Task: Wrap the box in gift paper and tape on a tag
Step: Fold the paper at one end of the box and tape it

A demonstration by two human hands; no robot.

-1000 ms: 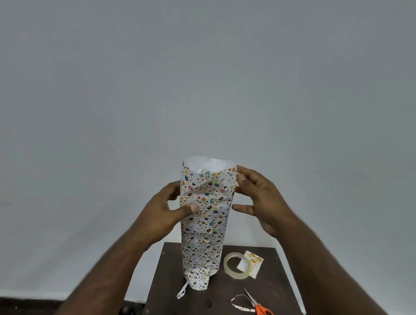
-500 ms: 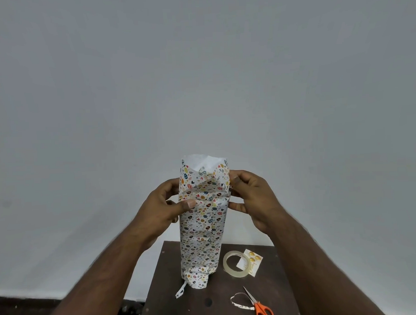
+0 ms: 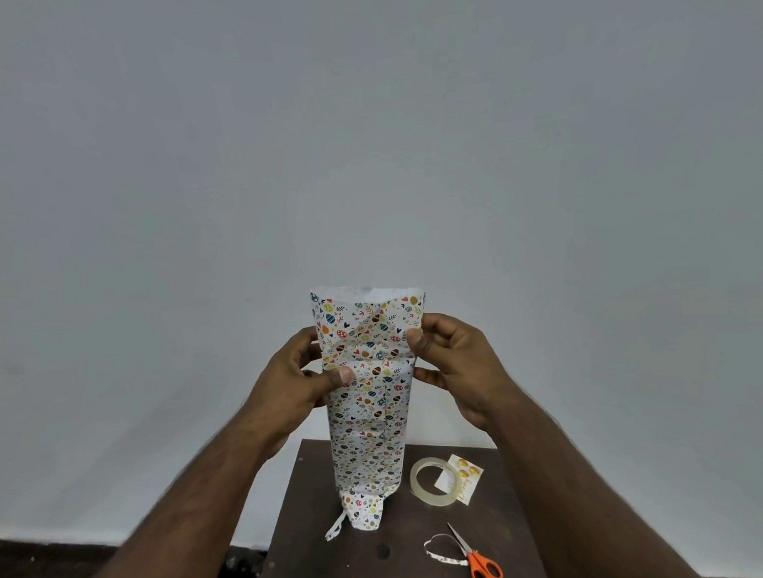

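Observation:
A tall box wrapped in patterned gift paper (image 3: 367, 419) stands upright on the dark table (image 3: 320, 567), its lower end resting on the tabletop. The paper's top end is open, white inside, with a fold pushed in at the front. My left hand (image 3: 294, 387) grips the left side near the top, thumb pressed across the front. My right hand (image 3: 453, 355) pinches the paper's upper right edge. A roll of clear tape (image 3: 434, 481) lies to the right of the box, overlapping a small white tag (image 3: 462, 476) with gold marks.
Orange-handled scissors (image 3: 478, 562) lie at the table's front right beside a curled paper strip (image 3: 438, 550). Another paper scrap (image 3: 334, 528) sticks out by the box's base. A plain grey wall stands close behind the small table; dark floor shows at left.
My right hand has closed in from beside the box and now pinches the upper right paper edge. The top of the paper has spread wider. My left hand stays in its grip.

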